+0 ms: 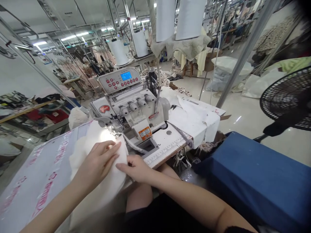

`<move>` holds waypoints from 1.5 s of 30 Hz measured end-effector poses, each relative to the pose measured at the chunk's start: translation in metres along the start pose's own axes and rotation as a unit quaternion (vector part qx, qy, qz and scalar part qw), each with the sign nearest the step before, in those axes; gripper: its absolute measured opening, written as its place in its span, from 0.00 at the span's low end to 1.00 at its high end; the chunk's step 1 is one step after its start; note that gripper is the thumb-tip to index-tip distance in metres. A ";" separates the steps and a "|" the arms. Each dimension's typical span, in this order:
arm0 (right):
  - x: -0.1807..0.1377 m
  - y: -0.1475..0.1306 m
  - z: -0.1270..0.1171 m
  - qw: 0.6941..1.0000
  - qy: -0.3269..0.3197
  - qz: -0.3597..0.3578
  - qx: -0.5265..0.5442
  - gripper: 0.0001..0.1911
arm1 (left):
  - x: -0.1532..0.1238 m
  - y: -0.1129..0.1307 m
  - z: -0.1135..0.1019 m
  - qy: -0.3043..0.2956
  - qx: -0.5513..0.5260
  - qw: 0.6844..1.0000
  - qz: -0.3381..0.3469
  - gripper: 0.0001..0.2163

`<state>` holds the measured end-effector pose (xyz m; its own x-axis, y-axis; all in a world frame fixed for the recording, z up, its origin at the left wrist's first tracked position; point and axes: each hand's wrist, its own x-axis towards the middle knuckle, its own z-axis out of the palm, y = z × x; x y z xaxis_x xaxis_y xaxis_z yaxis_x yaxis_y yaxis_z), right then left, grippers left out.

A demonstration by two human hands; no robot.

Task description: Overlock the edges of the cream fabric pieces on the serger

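Note:
A piece of white fabric [97,142] lies on the sewing table, leading up to the presser foot [116,126] of a white overlock sewing machine [136,108]. My left hand [98,161] rests flat on the fabric with fingers stretched out toward the machine. My right hand [134,168] sits at the fabric's right edge near the table front, fingers curled and pinching the cloth's edge. The fabric hangs down over the table edge toward my lap.
The table top [39,174] with red lettering extends left. A control panel [120,80] and thread cones [119,51] stand behind the machine. A blue bin [255,174] sits at right, a black fan [289,97] beyond it. Metal poles [245,51] and white sacks stand farther back.

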<state>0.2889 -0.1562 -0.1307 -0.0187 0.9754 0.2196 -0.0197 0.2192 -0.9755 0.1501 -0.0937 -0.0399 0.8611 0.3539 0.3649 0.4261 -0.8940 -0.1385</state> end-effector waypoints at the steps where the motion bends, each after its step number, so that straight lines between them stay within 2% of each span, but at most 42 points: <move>1: 0.000 -0.001 0.000 1.000 -0.002 0.000 -0.008 0.20 | -0.001 0.000 0.000 0.003 -0.003 1.000 0.004 0.18; 8: 0.003 -0.004 0.001 0.999 -0.035 -0.042 -0.006 0.17 | 0.001 -0.005 -0.002 -0.026 0.024 0.999 -0.011 0.19; 12: 0.003 -0.005 -0.001 0.999 -0.016 -0.038 -0.001 0.18 | 0.000 -0.004 -0.002 -0.009 -0.004 1.000 0.006 0.18; 15: 0.003 -0.006 -0.003 0.998 -0.007 -0.059 0.002 0.17 | 0.000 -0.004 0.000 -0.022 0.012 1.000 0.000 0.18; 22: 0.002 -0.006 -0.006 0.999 -0.048 -0.025 -0.005 0.21 | 0.000 -0.003 -0.003 -0.025 0.008 1.000 -0.002 0.17; 26: 0.004 -0.006 -0.007 0.998 -0.036 -0.043 -0.023 0.20 | 0.001 -0.001 -0.002 -0.039 0.014 0.999 -0.032 0.18; 31: 0.002 -0.005 -0.005 0.997 -0.071 -0.014 -0.039 0.19 | 0.003 0.002 -0.001 -0.042 -0.003 0.998 -0.056 0.18; 35: 0.004 -0.004 -0.010 0.997 -0.051 -0.042 0.032 0.20 | 0.003 0.003 -0.001 -0.039 -0.007 0.998 -0.059 0.18; 38: 0.006 -0.002 -0.011 0.996 -0.021 -0.083 0.023 0.17 | 0.005 0.005 0.000 -0.057 0.015 0.995 -0.081 0.20; 45: 0.003 -0.003 -0.015 0.998 -0.033 -0.040 0.036 0.18 | 0.004 0.009 0.002 -0.062 0.023 0.994 -0.092 0.20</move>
<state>0.3039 -0.1534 -0.1277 -0.0798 0.9507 0.2997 -0.0948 0.2921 -0.9517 0.1582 -0.0999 -0.0413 0.7942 0.5432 0.2726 0.5886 -0.7991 -0.1227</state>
